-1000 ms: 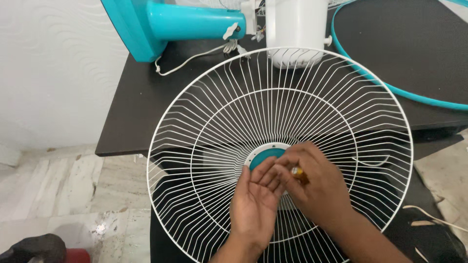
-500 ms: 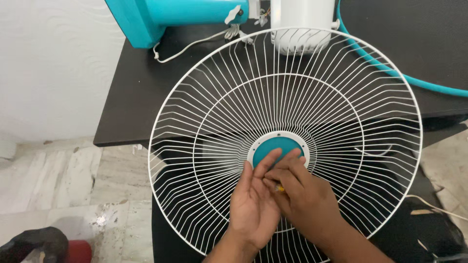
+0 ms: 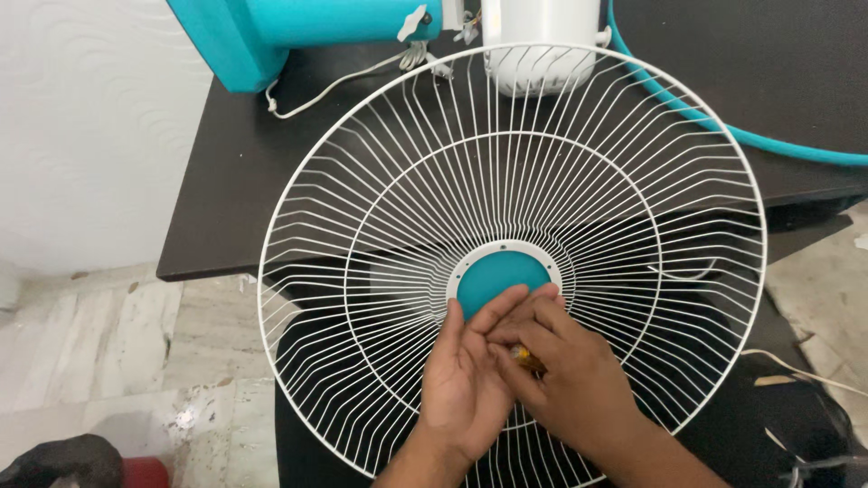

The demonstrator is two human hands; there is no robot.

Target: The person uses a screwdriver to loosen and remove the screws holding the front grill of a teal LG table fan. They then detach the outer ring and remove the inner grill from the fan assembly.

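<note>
A round white wire fan guard [image 3: 362, 226] with a teal centre disc [image 3: 502, 276] leans toward me from the edge of a black table [image 3: 235, 181]. My left hand [image 3: 466, 380] lies flat and palm up on the guard's lower wires, its fingertips touching the disc's lower edge. My right hand [image 3: 570, 370] presses against the left hand's fingers. It pinches a small orange-yellow object [image 3: 524, 355], which is mostly hidden by the fingers.
On the table behind the guard lie a teal fan stand [image 3: 244, 36], a white motor housing [image 3: 541, 36], a white cord [image 3: 334, 86] and a teal hoop [image 3: 705, 117]. A pale marble floor [image 3: 108, 334] lies to the left, with a red and black thing [image 3: 63, 465] at the bottom left corner.
Both hands have slid down off the teal disc, which now shows almost whole. The orange object has sunk deeper between the fingers. The view has shifted slightly.
</note>
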